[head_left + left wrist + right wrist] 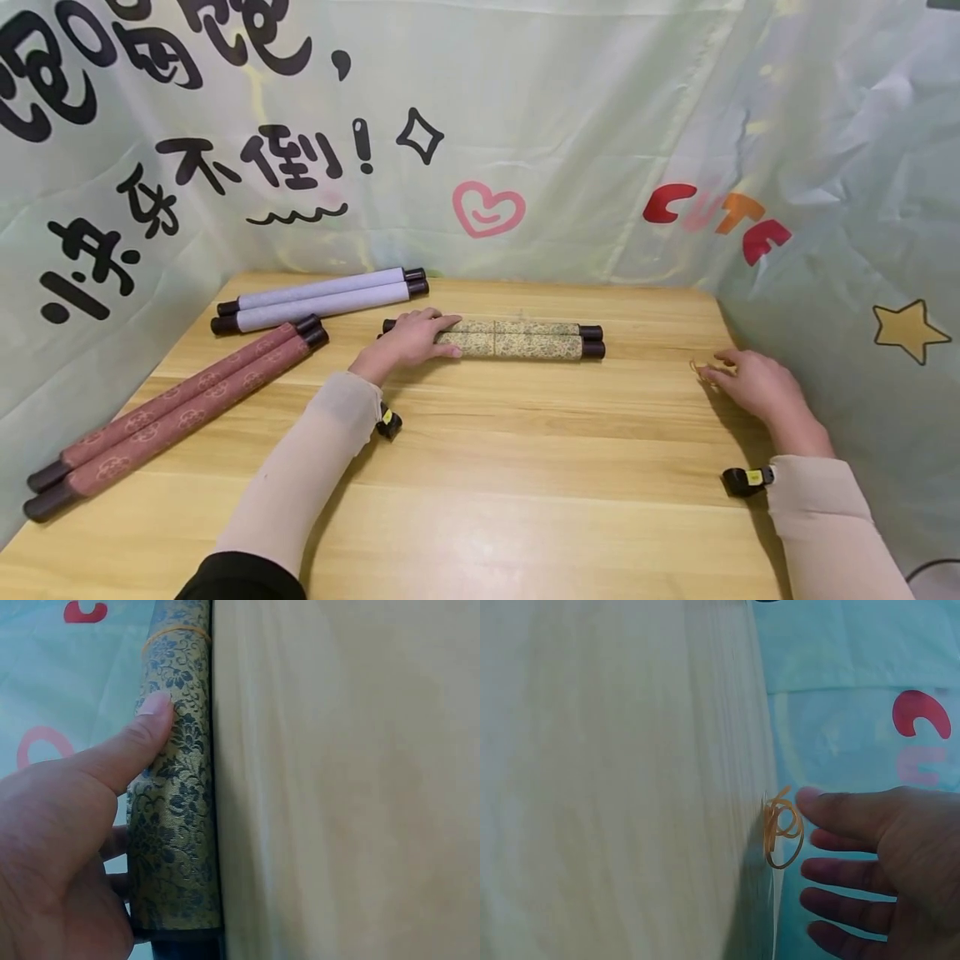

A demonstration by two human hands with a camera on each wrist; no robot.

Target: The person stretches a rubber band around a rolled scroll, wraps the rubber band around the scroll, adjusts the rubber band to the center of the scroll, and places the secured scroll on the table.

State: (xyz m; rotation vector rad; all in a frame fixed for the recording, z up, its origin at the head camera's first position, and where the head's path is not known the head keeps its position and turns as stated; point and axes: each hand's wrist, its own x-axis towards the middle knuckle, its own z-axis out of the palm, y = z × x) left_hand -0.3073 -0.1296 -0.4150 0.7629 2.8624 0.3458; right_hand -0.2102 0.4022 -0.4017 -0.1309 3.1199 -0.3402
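Backdrop cloth [600, 125] hangs behind & at both sides of the wood table [487, 467]. Red scroll [201, 412], both rolls side by side, lies slantwise on the L part; lavender scroll [326, 307] sits behind it, nr the back edge. Prob. set over there so the middle stays free for handling. Gold-green scroll [525, 346] lies mid-table twd the back, approx. parallel to the rear edge, its 2 rolls snug together w/ dark knobs at the ends.

L hand [408, 337] grips its L end, thumb on the near side, fingers round the far side; likely steadying it & stopping the rolls parting. R hand [761, 387] is well apart at the table's R side, fingers relaxed & spread, nothing gripped.

Loose rubber bands [771, 834] are just beside the R thumb tip; can't tell if it touches. Single band [494, 340] circles the gold-green scroll's middle, presumably holding it rolled.
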